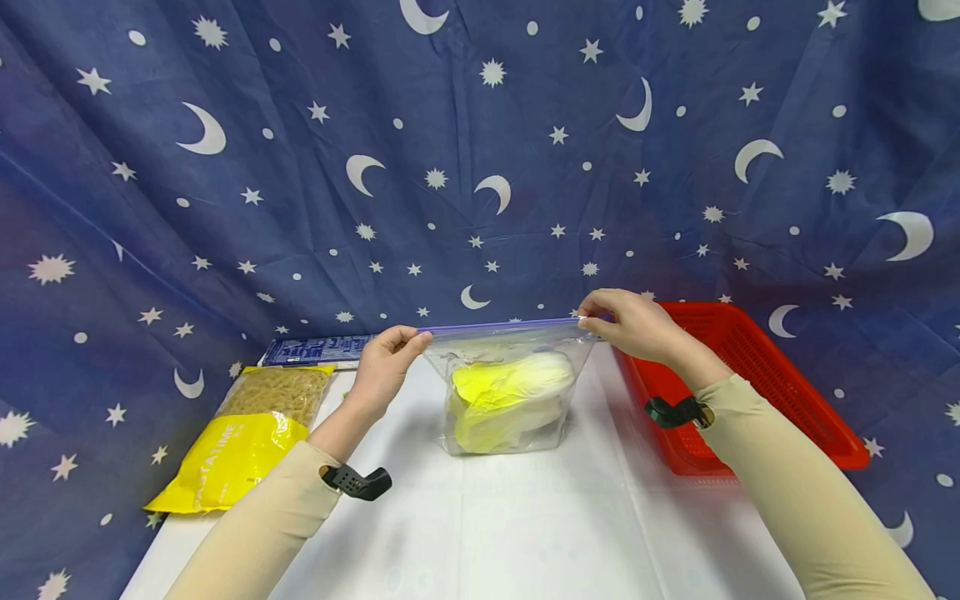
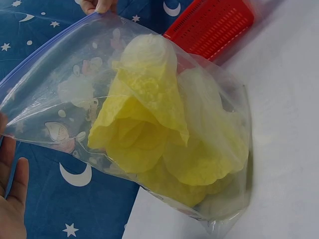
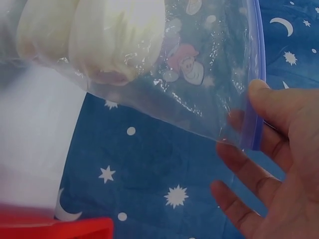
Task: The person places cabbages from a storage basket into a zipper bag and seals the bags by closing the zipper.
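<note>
A clear zip bag (image 1: 510,392) stands upright near the middle of the white table (image 1: 525,525), its bottom resting on the surface and its purple zip strip (image 1: 502,325) stretched level between the two hands. Inside lies a head of cabbage (image 1: 510,400), pale white at one end and yellow in its leaves, filling the lower half of the bag; the left wrist view shows the leaves pressed against the plastic, which carries small printed cartoon figures.

The left hand (image 1: 382,367) pinches the left end of the zip strip between thumb and fingertips, a narrow grip closed on the plastic. The right hand (image 1: 630,321) pinches the right end in the same way; in the right wrist view its thumb lies on the strip while the other fingers spread loosely below.

A red basket (image 1: 757,375) sits at the right side of the table, just beside the bag and under the right forearm; what it holds cannot be seen. To the left lies a yellow packet of noodles (image 1: 247,433), flat, with one corner over the table's left edge. Behind it a blue box (image 1: 315,350) lies flat against the star-and-moon cloth (image 1: 480,167) that hangs at the back.

Bare table lies open in front of the bag, between the two sleeves, down to the near edge.
</note>
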The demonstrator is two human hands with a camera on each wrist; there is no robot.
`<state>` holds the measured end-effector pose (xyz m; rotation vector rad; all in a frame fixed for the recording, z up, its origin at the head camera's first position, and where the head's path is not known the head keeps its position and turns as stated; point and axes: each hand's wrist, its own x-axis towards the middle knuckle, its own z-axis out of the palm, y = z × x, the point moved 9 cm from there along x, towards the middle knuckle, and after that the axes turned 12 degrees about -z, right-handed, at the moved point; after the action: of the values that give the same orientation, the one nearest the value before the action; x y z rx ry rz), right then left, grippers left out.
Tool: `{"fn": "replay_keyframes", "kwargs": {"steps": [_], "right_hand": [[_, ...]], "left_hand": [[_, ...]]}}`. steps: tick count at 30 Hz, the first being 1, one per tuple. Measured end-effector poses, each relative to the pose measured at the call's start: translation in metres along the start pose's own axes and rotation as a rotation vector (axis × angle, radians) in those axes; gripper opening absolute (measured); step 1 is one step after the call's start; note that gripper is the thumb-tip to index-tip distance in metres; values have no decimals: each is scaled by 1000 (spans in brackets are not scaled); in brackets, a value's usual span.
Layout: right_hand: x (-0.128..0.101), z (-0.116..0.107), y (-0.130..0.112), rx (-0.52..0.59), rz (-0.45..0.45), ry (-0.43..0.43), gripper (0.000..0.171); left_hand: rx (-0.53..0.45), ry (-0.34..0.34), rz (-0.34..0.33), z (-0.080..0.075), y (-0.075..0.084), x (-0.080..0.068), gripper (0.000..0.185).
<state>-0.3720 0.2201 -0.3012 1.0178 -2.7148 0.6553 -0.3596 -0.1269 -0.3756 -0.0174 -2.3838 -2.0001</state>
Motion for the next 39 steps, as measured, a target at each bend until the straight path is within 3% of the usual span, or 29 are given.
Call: {"fn": "replay_keyframes", "kwargs": {"steps": [19, 25, 33, 39], "right_hand": [[-10, -3, 11, -24, 31, 9, 12], [-9, 2, 13, 76, 51, 27, 14], [-5, 6, 16, 251, 130, 83, 18], [0, 9, 21, 408, 192, 151, 22]], "left_hand": [[-6, 2, 4, -3, -3, 1, 39], [-15, -16, -19, -3, -4, 2, 38], [-44, -53, 8, -5, 3, 7, 36], [-37, -40, -44, -9, 4, 13, 36]]}}
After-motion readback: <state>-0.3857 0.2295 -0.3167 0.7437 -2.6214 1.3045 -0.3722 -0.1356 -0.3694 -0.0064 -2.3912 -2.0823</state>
